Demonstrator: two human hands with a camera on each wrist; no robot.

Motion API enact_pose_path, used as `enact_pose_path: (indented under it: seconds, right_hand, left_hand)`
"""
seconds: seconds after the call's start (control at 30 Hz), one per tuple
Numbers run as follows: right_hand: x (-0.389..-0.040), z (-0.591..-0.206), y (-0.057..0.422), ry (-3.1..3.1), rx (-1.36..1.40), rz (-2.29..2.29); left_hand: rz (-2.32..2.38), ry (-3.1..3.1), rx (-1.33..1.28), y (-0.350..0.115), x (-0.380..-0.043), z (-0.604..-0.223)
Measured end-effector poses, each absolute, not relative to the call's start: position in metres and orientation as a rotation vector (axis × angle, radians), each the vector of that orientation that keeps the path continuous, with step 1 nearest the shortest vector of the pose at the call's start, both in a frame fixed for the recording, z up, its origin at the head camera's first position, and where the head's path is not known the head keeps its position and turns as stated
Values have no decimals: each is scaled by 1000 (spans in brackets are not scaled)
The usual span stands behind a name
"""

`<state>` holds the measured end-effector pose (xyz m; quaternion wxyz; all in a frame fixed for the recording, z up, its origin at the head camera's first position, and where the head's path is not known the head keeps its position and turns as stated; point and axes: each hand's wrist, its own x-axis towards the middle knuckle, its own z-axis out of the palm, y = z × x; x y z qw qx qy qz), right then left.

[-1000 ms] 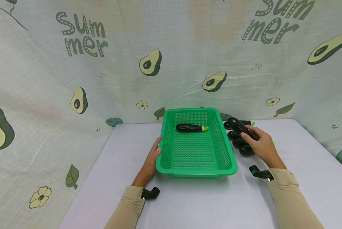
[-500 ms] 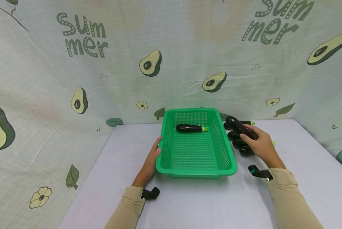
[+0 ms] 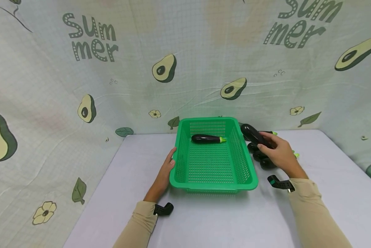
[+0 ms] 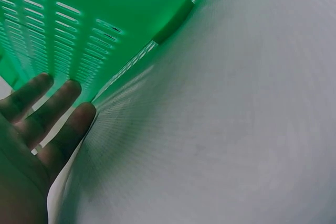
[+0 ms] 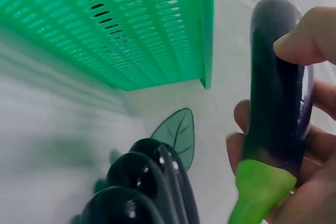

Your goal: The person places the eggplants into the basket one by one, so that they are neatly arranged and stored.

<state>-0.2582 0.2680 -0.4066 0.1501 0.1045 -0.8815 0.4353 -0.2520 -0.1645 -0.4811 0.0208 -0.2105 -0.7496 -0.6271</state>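
Note:
My right hand (image 3: 281, 151) grips a dark, glossy eggplant (image 3: 252, 134) just off the right side of a green plastic basket (image 3: 214, 186). The right wrist view shows the thumb on one side of this eggplant (image 5: 275, 98), fingers curled behind it, its green stem end pointing down. Inside the basket, toward the back, lies one eggplant (image 3: 205, 138) with its stem to the right. My left hand (image 3: 164, 172) rests against the basket's left side. Its fingers (image 4: 60, 100) stretch out along the slotted outer wall in the left wrist view.
Several more eggplants (image 3: 267, 163) lie in a row on the white table (image 3: 210, 220), right of the basket and partly hidden by the right hand. A patterned cloth (image 3: 198, 69) hangs behind the table. Each wrist wears a black camera strap (image 3: 281, 184).
My right hand has moved slightly left and up with the eggplant, bringing its rounded end up to the basket's right rim. The left hand and basket stay in place.

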Motion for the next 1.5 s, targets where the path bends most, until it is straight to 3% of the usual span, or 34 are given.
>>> enact_pose_path:
  seconds: [0.73, 1.17, 1.5]
  right_hand:
    - [-284, -377, 246, -2615, 530, 1210]
    - [-290, -368, 236, -2613, 578, 1280]
    - [-297, -362, 221, -2619, 611, 1322]
  left_hand:
    - [-1952, -2339, -636, -164, -251, -482]
    - [-1933, -2408, -664, -162, -231, -444]
    - [-1948, -2376, -681, -161, -231, -446]
